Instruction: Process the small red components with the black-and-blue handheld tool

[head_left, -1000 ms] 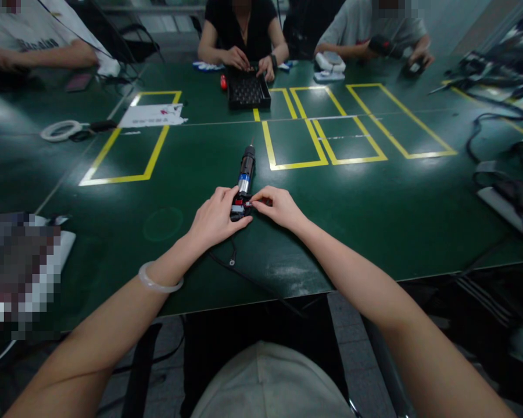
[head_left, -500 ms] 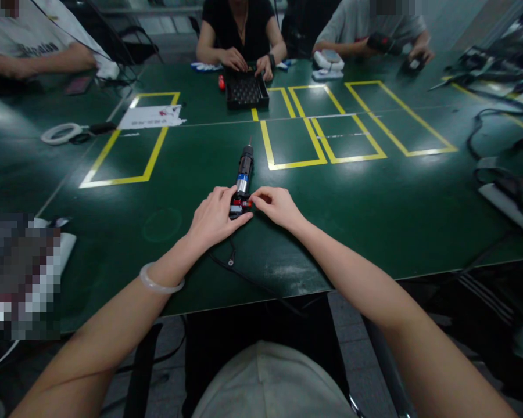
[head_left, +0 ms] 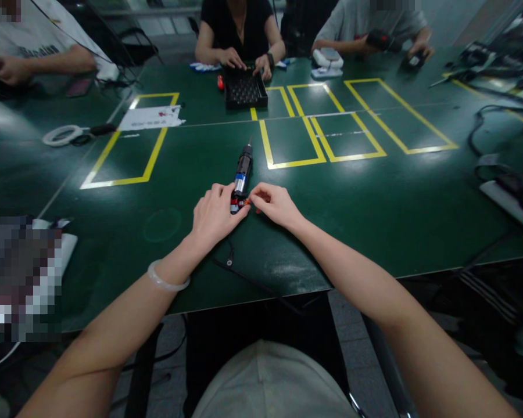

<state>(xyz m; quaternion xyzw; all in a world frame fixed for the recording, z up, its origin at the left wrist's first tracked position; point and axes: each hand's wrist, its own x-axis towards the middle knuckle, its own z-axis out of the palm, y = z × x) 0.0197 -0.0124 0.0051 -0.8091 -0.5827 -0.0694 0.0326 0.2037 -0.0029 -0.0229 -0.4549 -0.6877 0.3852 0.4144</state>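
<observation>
An electric screwdriver [head_left: 243, 169] with a thin bit lies on the green table, its bit pointing away from me. Its metal motor and small red and orange parts near its rear end are exposed. My left hand [head_left: 215, 210] is closed around the rear of the tool from the left, its thumb along the near end. My right hand [head_left: 274, 202] pinches at the right side of the rear end, thumb and index fingertips at a small orange part [head_left: 246, 202]. Whether the fingertips grip that part is too small to tell. A black cable [head_left: 261, 283] with a ring end runs below the hands.
Yellow tape rectangles [head_left: 294, 165] mark the table [head_left: 353, 215]. A black tray [head_left: 246, 100] stands before a person opposite, whose hands are in it. A paper sheet [head_left: 150, 118] and a white cable coil [head_left: 63, 135] lie left. Cables [head_left: 479, 130] lie right.
My left hand has shifted slightly and its thumb has moved closer to the rear end of the screwdriver. My right fingers stay at the orange part, with a small change of finger pose.
</observation>
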